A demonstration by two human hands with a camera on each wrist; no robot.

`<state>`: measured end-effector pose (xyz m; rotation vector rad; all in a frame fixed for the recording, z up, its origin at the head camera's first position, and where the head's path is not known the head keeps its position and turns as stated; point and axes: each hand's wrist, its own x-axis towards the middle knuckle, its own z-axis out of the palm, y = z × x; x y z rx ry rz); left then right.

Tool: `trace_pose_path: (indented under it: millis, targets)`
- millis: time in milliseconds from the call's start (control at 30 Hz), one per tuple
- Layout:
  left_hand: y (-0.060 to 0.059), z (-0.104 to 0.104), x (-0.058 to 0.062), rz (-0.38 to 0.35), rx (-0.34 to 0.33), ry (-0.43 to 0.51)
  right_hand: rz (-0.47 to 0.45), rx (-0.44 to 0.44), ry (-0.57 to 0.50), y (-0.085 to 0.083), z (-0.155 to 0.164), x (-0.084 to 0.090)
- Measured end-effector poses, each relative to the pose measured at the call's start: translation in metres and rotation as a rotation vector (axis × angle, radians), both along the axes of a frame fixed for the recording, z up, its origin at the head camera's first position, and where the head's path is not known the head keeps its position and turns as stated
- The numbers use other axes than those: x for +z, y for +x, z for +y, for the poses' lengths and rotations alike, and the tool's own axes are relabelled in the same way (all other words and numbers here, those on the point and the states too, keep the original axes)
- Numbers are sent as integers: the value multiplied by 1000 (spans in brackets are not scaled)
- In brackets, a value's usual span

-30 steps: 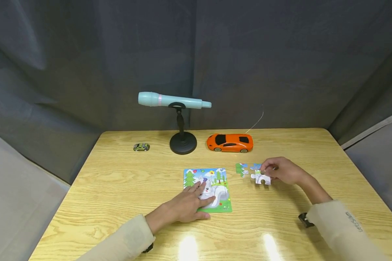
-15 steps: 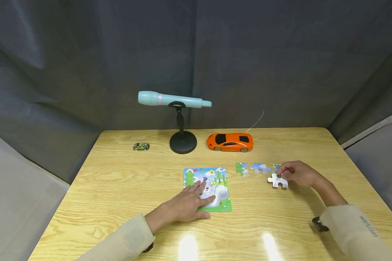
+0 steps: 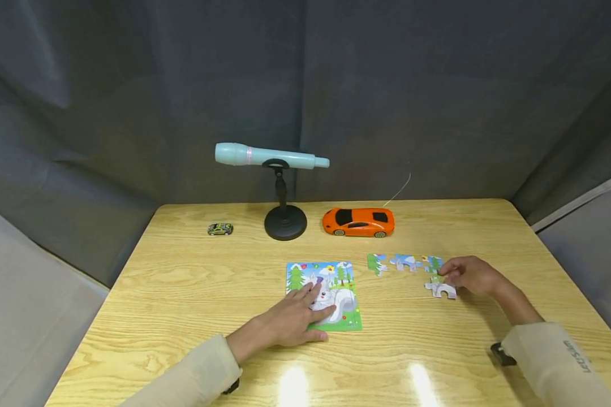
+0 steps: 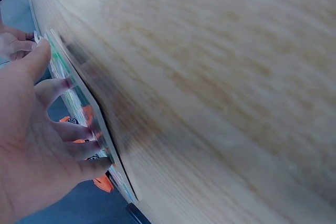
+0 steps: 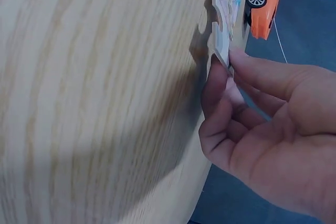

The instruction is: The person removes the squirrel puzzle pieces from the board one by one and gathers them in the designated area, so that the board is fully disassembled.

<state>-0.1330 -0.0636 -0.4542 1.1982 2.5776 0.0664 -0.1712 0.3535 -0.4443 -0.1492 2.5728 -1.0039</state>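
My left hand lies flat with spread fingers on a square picture board showing a white squirrel among trees. To its right, my right hand pinches a white and green jigsaw piece between thumb and fingers. The right wrist view shows this piece tilted a little above the wood, casting a shadow. Just behind it lies a row of other pieces: a green tree piece, a blue and white piece, and a blue and green piece partly behind my fingers.
An orange toy car with a thin wire stands at the back of the wooden table. Beside it are a light blue microphone on a black stand and a tiny green toy car. Dark curtain hangs behind.
My right hand has carried the jigsaw piece rightward and slightly nearer, from over the middle of the row to below its right end. My left hand has stayed still.
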Motion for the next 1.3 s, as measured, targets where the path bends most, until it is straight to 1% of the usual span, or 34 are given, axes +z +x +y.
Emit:
trace_pose_path:
  millis: [133,267,400,567,700,900,1133,1300]
  targets:
    - [0,-1,0,5,-3,3,12,-32,24,-1,2,-3]
    - [0,-1,0,1,-2,5,33,-73,89,-1,1,-4]
    - [0,0,0,-7,3,4,39,-94,143,-1,1,-2]
    - [1,-1,-1,-10,5,9,52,-97,183,-3,-2,0]
    - [1,-3,-3,-5,2,31,95,-65,179,-4,-9,4]
    - [1,-6,-6,20,-9,59,150,-23,137,-8,-38,10]
    - [2,-5,-7,34,-11,59,146,18,96,-10,-82,14]
    - [2,-7,-8,51,-4,59,143,23,81,-15,-115,15]
